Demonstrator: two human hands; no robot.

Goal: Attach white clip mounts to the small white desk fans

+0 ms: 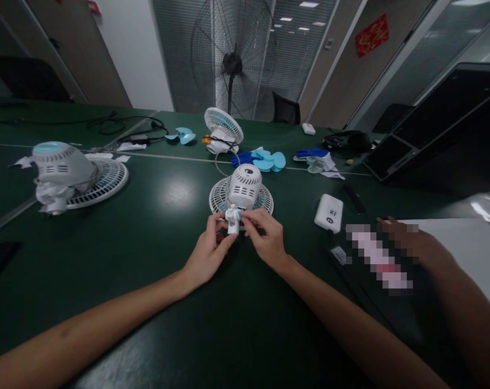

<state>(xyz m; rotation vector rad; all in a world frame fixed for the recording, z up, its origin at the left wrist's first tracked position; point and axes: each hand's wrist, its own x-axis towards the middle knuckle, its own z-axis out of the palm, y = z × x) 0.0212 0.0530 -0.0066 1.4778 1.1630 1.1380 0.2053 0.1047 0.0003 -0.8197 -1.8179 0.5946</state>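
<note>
A small white fan (245, 186) lies face down on its grille (217, 198) in front of me, its motor housing on top. At its near end is a white neck joint (232, 217), which my left hand (210, 249) holds between thumb and fingers. My right hand (268, 236) pinches a small light blue knob (239, 215) at the right side of that joint. The fingers partly hide the knob. A thin cable curves behind the housing.
A larger fan (62, 167) lies at left, another small fan (224, 129) behind. Blue fan blades (271, 160) and gloves (315, 156) lie beyond. At right are a white power bank (329, 213), a black case (443, 124) and another person's blurred hand (418, 246).
</note>
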